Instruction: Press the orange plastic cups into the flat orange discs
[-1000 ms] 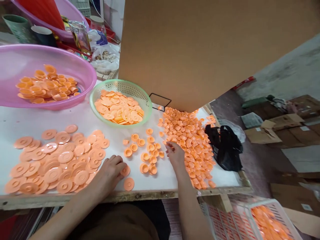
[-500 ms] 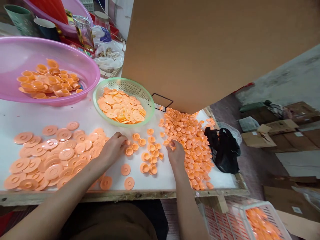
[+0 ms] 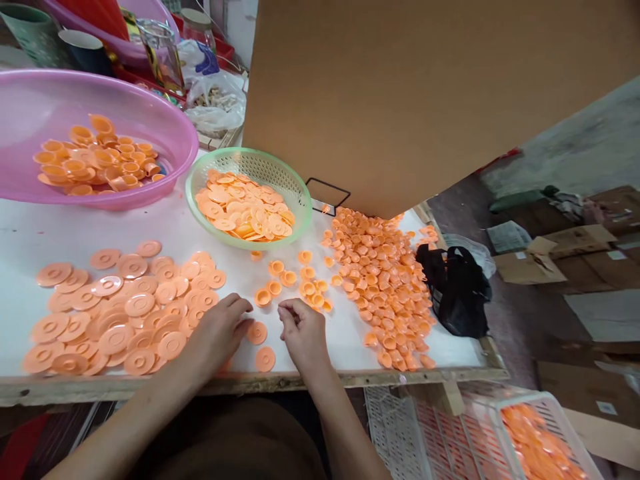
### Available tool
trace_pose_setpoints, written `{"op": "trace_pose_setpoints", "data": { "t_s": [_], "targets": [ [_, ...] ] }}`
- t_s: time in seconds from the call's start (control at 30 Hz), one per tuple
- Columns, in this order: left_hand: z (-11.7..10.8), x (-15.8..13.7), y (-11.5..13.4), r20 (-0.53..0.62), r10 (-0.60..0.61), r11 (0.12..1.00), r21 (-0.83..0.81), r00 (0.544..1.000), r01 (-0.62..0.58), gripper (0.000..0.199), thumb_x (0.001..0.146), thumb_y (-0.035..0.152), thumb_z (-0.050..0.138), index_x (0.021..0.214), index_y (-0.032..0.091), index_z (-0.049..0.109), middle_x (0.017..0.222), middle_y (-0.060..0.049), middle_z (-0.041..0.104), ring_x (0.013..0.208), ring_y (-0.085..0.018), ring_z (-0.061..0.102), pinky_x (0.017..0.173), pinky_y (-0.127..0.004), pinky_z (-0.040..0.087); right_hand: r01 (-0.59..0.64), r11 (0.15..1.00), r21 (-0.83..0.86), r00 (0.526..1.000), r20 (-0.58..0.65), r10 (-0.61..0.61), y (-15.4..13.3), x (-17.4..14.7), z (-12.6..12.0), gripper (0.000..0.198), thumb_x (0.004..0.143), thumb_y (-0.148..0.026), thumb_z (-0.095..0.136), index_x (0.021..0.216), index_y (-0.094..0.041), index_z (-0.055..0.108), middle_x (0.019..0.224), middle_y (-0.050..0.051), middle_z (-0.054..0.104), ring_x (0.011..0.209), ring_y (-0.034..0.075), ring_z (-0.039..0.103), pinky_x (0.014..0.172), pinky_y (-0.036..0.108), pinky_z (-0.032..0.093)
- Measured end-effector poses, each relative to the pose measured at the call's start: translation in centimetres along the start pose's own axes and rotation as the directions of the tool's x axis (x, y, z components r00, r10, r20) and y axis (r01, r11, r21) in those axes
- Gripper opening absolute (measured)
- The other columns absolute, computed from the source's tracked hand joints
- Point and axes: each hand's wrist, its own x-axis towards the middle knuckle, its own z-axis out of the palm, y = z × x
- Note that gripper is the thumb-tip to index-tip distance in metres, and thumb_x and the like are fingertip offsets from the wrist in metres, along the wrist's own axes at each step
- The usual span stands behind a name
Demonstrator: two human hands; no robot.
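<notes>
My left hand (image 3: 223,328) is just above the table at the right edge of a spread of flat orange plastic discs (image 3: 115,339). Its fingers and thumb are apart, and nothing shows between them. To its right lie two single discs (image 3: 265,359). My right hand (image 3: 305,331) is beside them, thumb and fingertips pinched together; whatever they hold, if anything, is hidden. Beyond both hands stand several small orange cups (image 3: 262,297), loosely grouped. A large heap of the same small orange cups (image 3: 383,287) covers the table's right part.
A green strainer basket (image 3: 305,223) holds orange discs. The pink basin (image 3: 187,143) at left contains larger orange cup-shaped pieces. A tall cardboard sheet (image 3: 400,87) rises behind the heap. A black bag (image 3: 460,300) lies on the right; a white crate (image 3: 500,433) of orange parts stands below.
My right hand has moved left and nearer, away from the heap, to beside the single discs. My left hand has drawn back slightly from the cups. Some loose cups are no longer where they stood.
</notes>
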Motion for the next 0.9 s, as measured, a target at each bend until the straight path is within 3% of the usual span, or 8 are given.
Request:
{"op": "trace_pose_setpoints", "data": {
  "t_s": [0.1,0.17,0.3,0.4,0.5,0.63,0.77,0.9],
  "targets": [
    [0.4,0.6,0.8,0.180,0.092,0.993,0.058,0.979,-0.104,0.018,0.079,0.010,0.055,0.088,0.022,0.064,0.097,-0.004,0.061,0.087,-0.017,0.060,0.070,-0.026,0.046,0.134,0.982,-0.135,0.988,-0.057,-0.142,-0.6,2.2,-0.4,0.018,0.086,-0.020,0.053,0.083,-0.021,0.070,0.082,0.003,0.070,0.076,0.018,0.065,0.068,0.027,0.049],
    [0.6,0.4,1.2,0.230,0.084,0.989,0.101,0.969,-0.110,0.017,0.080,0.008,0.051,0.078,0.020,0.064,0.092,-0.005,0.060,0.086,-0.017,0.059,0.069,-0.026,0.045,0.213,0.940,-0.267,0.970,-0.058,-0.236,-1.6,4.2,0.3,0.020,0.086,-0.019,0.053,0.089,-0.022,0.072,0.088,0.004,0.069,0.083,0.018,0.065,0.072,0.028,0.049],
    [0.3,-0.7,0.6,0.170,0.013,0.995,0.094,0.985,-0.029,0.022,0.086,0.012,0.044,0.078,0.020,0.064,0.091,-0.005,0.059,0.084,-0.017,0.057,0.071,-0.028,0.045,0.275,0.808,-0.522,0.953,0.041,-0.299,-3.3,8.2,3.6,0.025,0.087,-0.017,0.054,0.104,-0.025,0.071,0.093,0.005,0.068,0.082,0.019,0.065,0.068,0.028,0.046],
    [-0.3,-1.6,-0.6,0.134,-0.013,0.998,0.056,0.991,0.006,0.021,0.087,0.014,0.046,0.080,0.020,0.065,0.091,-0.005,0.059,0.084,-0.018,0.058,0.074,-0.029,0.046,0.291,0.765,-0.575,0.956,0.141,-0.258,-3.6,9.7,5.2,0.024,0.085,-0.013,0.056,0.100,-0.023,0.072,0.095,0.006,0.070,0.083,0.020,0.066,0.069,0.029,0.047],
    [-0.7,-1.4,-1.2,0.070,-0.057,0.998,-0.004,0.996,0.057,0.020,0.089,0.018,0.046,0.090,0.020,0.066,0.093,-0.005,0.060,0.083,-0.017,0.060,0.074,-0.029,0.047,0.280,0.859,-0.429,0.960,0.108,-0.259,-3.1,9.5,4.1,0.016,0.084,-0.018,0.061,0.089,-0.024,0.074,0.092,0.003,0.070,0.085,0.018,0.066,0.074,0.028,0.048],
    [-0.5,1.4,-0.7,-0.056,-0.007,0.999,-0.039,0.998,0.005,0.032,0.089,0.024,0.052,0.120,0.023,0.057,0.107,-0.006,0.060,0.089,-0.018,0.062,0.075,-0.029,0.049,0.218,0.974,-0.062,0.974,-0.049,-0.221,-2.0,7.0,-0.1,0.010,0.080,-0.028,0.066,0.081,-0.023,0.075,0.082,0.002,0.071,0.077,0.017,0.066,0.073,0.028,0.051],
    [-0.1,3.8,-0.5,0.055,0.108,0.992,0.055,0.993,-0.111,0.029,0.083,0.016,0.054,0.109,0.024,0.063,0.101,-0.005,0.062,0.091,-0.020,0.061,0.072,-0.028,0.048,0.078,0.995,0.057,0.991,-0.115,-0.071,-0.6,3.2,-3.3,0.013,0.076,-0.031,0.067,0.076,-0.021,0.074,0.079,0.003,0.072,0.071,0.018,0.065,0.066,0.028,0.051],
    [-0.4,3.3,-2.1,0.097,0.101,0.991,0.074,0.990,-0.108,0.039,0.079,0.010,0.051,0.113,0.024,0.063,0.102,-0.005,0.063,0.086,-0.018,0.061,0.070,-0.027,0.048,-0.003,0.996,0.085,0.995,-0.103,0.011,0.8,0.7,-3.8,0.015,0.075,-0.033,0.066,0.074,-0.021,0.074,0.074,0.003,0.072,0.066,0.017,0.064,0.060,0.027,0.050]
  ]
}}
